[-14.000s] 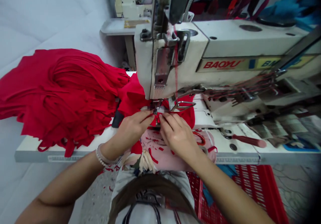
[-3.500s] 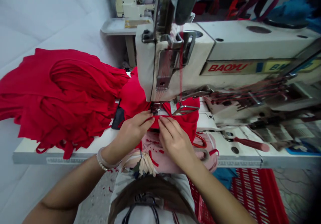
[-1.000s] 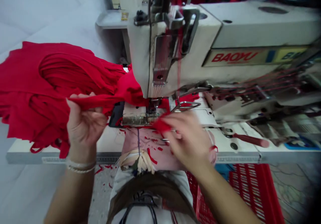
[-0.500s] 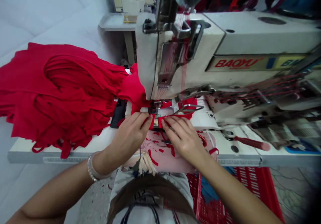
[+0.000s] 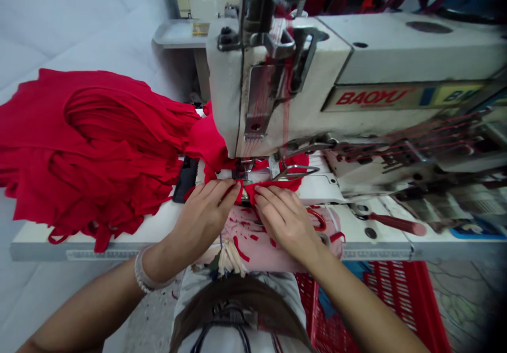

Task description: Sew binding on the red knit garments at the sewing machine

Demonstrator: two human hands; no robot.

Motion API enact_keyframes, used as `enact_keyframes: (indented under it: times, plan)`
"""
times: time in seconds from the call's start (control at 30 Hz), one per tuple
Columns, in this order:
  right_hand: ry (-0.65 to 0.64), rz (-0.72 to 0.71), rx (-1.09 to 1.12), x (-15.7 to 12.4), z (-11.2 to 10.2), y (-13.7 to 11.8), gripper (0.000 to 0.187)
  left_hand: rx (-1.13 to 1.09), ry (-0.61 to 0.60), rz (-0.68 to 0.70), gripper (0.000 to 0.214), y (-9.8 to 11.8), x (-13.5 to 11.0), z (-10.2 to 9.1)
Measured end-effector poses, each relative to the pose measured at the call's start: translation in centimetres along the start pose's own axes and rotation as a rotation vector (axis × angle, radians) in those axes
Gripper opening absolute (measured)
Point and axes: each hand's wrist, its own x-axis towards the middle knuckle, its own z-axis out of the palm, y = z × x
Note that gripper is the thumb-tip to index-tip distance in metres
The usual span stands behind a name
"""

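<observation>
Just in front of the presser foot (image 5: 244, 167) of a white sewing machine (image 5: 277, 99), my two hands work close together on red fabric. My left hand (image 5: 209, 205) pinches a red fabric edge between thumb and fingers, left of the foot. To the right, my right hand (image 5: 285, 217) has its fingers bent down over a red fabric strip (image 5: 291, 185), its thumb hidden underneath. A small gap separates the two red edges. More red fabric (image 5: 209, 139) runs under the machine head from a large heap of red garments (image 5: 106, 147) at the left.
Scissors with red handles (image 5: 317, 219) lie beside my right hand on a pink cloth (image 5: 253, 253) strewn with red scraps. Farther right is a red-handled screwdriver (image 5: 398, 223). A red plastic basket (image 5: 390, 305) stands below the table edge at the right.
The red strip under my right hand now shows more along its far side, spreading rightward. Both hands remain near the presser foot. The view has shifted slightly.
</observation>
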Motion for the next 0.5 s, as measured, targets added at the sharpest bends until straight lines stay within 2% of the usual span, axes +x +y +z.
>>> enact_keyframes:
  times: [0.17,0.33,0.5]
  plan:
    - [0.055,0.040,-0.020,1.3,0.4,-0.5,0.021,0.041,-0.015,-0.031,0.033,0.5,0.0,-0.4]
    - [0.157,0.197,0.081,2.4,1.2,-1.4,0.021,0.083,-0.040,-0.054,0.033,1.0,0.2,-0.6]
    - [0.074,0.100,-0.061,2.5,1.1,-2.1,0.023,0.096,-0.043,-0.074,0.032,1.2,0.3,-0.6]
